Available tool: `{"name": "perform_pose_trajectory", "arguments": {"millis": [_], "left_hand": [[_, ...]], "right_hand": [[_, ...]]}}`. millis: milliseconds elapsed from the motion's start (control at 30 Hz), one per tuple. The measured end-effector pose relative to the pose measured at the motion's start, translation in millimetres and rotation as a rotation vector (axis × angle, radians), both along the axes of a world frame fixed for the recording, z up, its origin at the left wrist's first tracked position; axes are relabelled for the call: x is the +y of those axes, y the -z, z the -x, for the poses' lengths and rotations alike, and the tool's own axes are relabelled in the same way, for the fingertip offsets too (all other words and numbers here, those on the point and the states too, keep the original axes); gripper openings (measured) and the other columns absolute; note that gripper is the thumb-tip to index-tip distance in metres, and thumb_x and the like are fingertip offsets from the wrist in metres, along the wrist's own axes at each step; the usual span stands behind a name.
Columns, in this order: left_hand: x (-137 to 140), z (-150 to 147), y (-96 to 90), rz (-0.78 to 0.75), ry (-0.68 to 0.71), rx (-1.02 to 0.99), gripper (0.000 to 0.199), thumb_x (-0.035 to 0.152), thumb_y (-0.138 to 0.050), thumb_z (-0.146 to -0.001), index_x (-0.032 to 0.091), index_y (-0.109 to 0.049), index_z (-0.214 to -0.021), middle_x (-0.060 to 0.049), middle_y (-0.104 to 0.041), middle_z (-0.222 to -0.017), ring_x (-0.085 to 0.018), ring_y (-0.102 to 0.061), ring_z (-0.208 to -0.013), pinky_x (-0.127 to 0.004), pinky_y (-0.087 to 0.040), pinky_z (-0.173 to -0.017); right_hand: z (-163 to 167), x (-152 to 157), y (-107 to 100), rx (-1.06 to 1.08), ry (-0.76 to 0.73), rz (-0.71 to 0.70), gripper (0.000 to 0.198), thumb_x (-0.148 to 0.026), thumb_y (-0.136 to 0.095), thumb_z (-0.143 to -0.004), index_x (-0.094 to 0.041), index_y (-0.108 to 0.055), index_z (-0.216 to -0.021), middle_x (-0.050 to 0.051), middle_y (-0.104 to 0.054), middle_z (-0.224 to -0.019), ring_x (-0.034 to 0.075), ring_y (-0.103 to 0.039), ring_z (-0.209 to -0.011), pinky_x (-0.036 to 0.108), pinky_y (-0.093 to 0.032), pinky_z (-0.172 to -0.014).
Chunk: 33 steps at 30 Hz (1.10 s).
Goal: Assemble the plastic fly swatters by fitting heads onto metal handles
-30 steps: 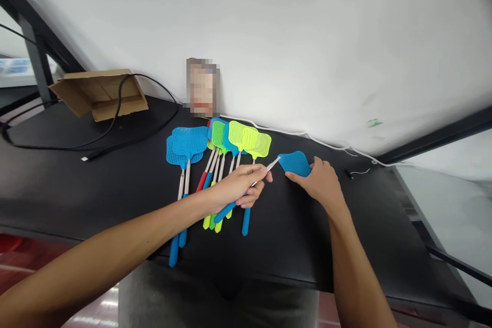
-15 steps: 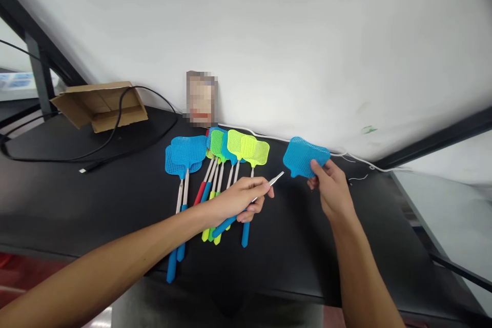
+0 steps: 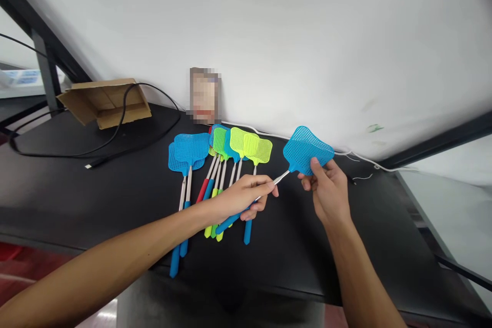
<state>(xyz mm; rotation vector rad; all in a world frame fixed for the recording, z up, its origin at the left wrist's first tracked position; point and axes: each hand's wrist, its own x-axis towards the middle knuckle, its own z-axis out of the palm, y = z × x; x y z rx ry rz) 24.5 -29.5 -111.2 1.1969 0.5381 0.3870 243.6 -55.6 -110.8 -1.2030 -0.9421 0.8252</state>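
My left hand [image 3: 251, 197] is closed round the silver rod of a fly swatter handle [image 3: 230, 221], whose blue grip slants down to the left. The rod's tip meets the neck of a blue fly swatter head [image 3: 303, 146]. My right hand [image 3: 326, 184] pinches that head by its lower right edge, thumb on top. Left of and beneath my left hand lie several fly swatters with blue, green, yellow and red parts, among them a yellow head [image 3: 258, 149] and a pair of blue ones [image 3: 191, 148].
On the black table [image 3: 126, 205], an open cardboard box [image 3: 111, 105] lies at the back left with a black cable [image 3: 115, 138] looping past it. A blurred-out item [image 3: 205, 95] leans on the white wall. A white cord [image 3: 361, 158] runs along the wall's foot.
The blue head has turned in my right hand, its neck now pointing down-left. The rod and the neck, apart before, now meet. The whole view has shifted slightly.
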Motion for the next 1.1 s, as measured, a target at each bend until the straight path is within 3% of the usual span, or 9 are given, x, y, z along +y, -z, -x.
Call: {"name": "perform_pose_trajectory", "arguments": {"millis": [267, 1100], "left_hand": [[1.2, 0.3, 3.1, 0.011, 0.006, -0.027, 0.026, 0.041, -0.043, -0.103, 0.019, -0.057, -0.098, 0.009, -0.041, -0.055, -0.005, -0.035, -0.034, -0.02, -0.028, -0.04], [0.2, 0.9, 1.1, -0.006, 0.007, -0.03, 0.026, 0.04, -0.043, -0.103, 0.019, -0.058, -0.099, 0.009, -0.043, -0.056, -0.005, -0.035, -0.035, -0.021, -0.03, -0.041]], "right_hand": [[3.8, -1.2, -2.0, 0.016, 0.002, -0.026, 0.024, -0.039, -0.075, -0.089, -0.019, -0.063, -0.096, 0.002, -0.069, -0.075, 0.012, -0.061, -0.058, 0.022, -0.039, -0.045], [2.2, -2.0, -1.6, 0.022, -0.031, -0.07, 0.021, -0.037, -0.072, -0.092, -0.02, -0.062, -0.099, 0.0, -0.067, -0.072, 0.012, -0.059, -0.054, 0.023, -0.04, -0.045]]}}
